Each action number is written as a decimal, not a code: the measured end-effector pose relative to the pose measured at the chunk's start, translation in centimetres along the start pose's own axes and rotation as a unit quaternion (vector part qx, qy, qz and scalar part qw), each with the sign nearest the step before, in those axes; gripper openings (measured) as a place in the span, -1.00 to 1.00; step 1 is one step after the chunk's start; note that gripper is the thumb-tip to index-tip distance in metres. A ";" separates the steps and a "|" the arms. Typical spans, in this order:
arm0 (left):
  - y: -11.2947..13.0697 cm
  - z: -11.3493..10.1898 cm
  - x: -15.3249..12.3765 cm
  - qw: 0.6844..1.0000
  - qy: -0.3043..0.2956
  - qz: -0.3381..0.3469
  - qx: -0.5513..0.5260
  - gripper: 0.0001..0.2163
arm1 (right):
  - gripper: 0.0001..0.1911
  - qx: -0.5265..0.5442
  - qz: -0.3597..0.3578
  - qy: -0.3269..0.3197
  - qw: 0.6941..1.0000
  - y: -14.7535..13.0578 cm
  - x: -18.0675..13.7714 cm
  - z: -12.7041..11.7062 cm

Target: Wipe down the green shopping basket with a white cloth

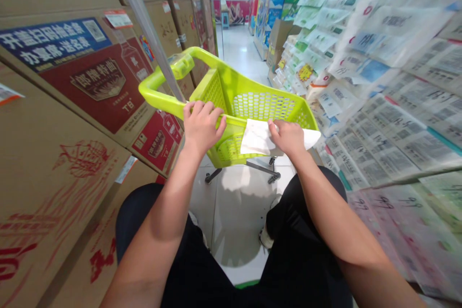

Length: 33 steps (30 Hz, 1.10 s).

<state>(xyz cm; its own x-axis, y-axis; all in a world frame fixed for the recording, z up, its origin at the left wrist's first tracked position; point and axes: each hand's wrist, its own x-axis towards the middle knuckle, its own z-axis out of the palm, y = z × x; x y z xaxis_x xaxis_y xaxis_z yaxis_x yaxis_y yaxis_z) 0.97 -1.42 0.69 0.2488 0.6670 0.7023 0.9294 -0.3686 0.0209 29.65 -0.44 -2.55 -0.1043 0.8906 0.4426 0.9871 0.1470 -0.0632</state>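
A lime-green plastic shopping cart (267,106) on dark wheeled legs stands right in front of my knees. My left hand (202,125) is closed over its near rim, fingers curled across the top edge, the thumb lying to the right. Against the rim's right part my right hand (288,135) presses a white cloth (254,137), gripping it between thumb and fingers. The cloth drapes over the near wall and sticks out on both sides of the hand. The tips of the right fingers are hidden behind the rim and cloth.
Cardboard cartons (97,77) are stacked close on the left, with a metal pole (147,24) slanting before them. Wrapped tissue packs (390,120) pile up on the right. A tiled aisle (236,48) runs ahead to a small blue stool (225,20).
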 end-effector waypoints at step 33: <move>-2.5 0.8 0.1 0.999 0.004 -0.048 -0.014 -0.73 | -0.49 0.047 0.053 0.012 0.997 -1.2 0.8 1.3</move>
<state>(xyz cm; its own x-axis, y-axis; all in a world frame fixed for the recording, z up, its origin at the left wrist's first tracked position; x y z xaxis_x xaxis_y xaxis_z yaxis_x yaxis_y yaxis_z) -1.08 0.06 0.11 0.1567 0.6954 0.7013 0.9406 -0.3217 0.1088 28.23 0.71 -3.27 0.0038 0.8932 0.4497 0.9764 0.0938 -0.1946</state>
